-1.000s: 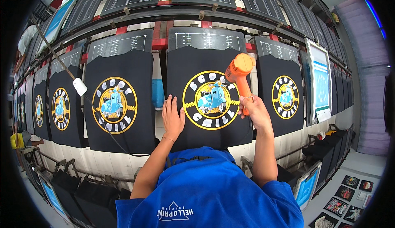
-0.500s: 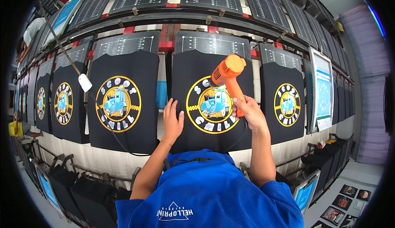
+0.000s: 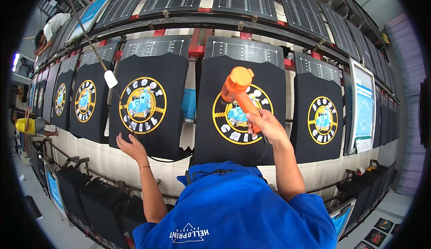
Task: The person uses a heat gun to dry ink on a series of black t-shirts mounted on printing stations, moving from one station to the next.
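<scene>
The right hand [image 3: 266, 125] is wrapped tight round the handle of an orange heat gun [image 3: 237, 92], nozzle end up and tilted left, held right over the round yellow-and-blue scooter print [image 3: 237, 116] on the black shirt [image 3: 240, 114] straight ahead. That shirt lies flat on a slanted platen — one in a long curving row. The left hand [image 3: 130, 146] is spread loose, palm toward the boards, at the lower edge of the neighbouring black shirt [image 3: 150, 105] on the left, just under its print; whether it touches the cloth I can't tell. A dark cord [image 3: 90, 42] with a white plug-like end [image 3: 110, 79] hangs slanting across the left boards. Further right — another printed shirt [image 3: 321, 114] and a framed screen [image 3: 362, 110]. The person wears a blue top [image 3: 233, 208].
</scene>
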The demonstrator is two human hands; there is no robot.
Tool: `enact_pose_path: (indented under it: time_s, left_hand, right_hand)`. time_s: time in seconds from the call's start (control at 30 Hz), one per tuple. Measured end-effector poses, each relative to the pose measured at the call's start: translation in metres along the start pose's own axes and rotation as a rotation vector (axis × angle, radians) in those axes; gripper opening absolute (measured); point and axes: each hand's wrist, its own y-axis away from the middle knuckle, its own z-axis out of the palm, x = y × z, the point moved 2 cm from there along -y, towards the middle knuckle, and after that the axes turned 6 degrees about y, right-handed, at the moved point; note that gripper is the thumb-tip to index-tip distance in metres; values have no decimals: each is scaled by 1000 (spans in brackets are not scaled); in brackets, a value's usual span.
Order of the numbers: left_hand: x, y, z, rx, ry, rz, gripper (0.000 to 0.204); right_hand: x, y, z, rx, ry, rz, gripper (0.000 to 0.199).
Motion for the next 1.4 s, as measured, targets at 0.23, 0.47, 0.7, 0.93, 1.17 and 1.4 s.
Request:
enact_pose_path:
  time_s: [0.23,0.47,0.7,0.93,1.17,1.4]
  left_hand:
    - [-73,16,21,-225,475,-422,46]
    - [-48,36,7,-353,725,-589,29]
    - [-82,25,-32,-355,544,-580,25]
    - [-159,-43,-57,-211,90,-277,24]
    - [-268,-152,-65,-125,81,-279,29]
    - [-362,-281,-43,-79,-97,-93,32]
  right_hand:
    - [15,38,-15,146,65,-39,26]
    - [38,75,-37,11,-20,93,32]
    - [56,115,-24,119,-130,56,29]
    - [64,89,35,83,-269,36,33]
    - [34,10,193,-192,-312,97,33]
    - [-4,-82,333,43,-268,-62,38]
